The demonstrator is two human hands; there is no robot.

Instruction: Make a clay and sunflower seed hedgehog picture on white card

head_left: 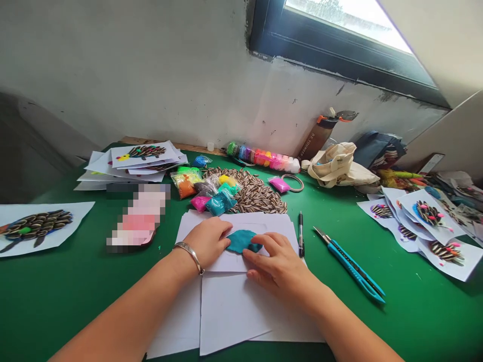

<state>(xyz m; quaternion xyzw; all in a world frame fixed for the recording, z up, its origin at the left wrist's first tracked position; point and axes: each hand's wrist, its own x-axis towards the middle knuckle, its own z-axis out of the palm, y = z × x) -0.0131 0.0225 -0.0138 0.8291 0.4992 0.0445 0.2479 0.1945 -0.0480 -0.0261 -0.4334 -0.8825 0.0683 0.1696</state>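
A flat, leaf-shaped piece of blue modelling clay (240,241) lies on a white sheet of paper (226,263) in the middle of the table. My left hand (207,240) rests on the sheet with its fingers stretched out, the tips at the clay's left edge. On the other side, the bent, spread fingers of my right hand (277,261) touch the right part of the clay and cover some of it. Neither hand grips anything. Faint pencil lines show around the clay. More white sheets (234,311) lie underneath and nearer to me.
Behind the paper are bagged coloured clay (221,201) and striped sunflower seeds (260,193). To the right lie a pen (301,234) and a blue craft knife (352,269), blade exposed. Seed-covered pictures (37,229) flank the table; a bottle (319,136) leans against the wall.
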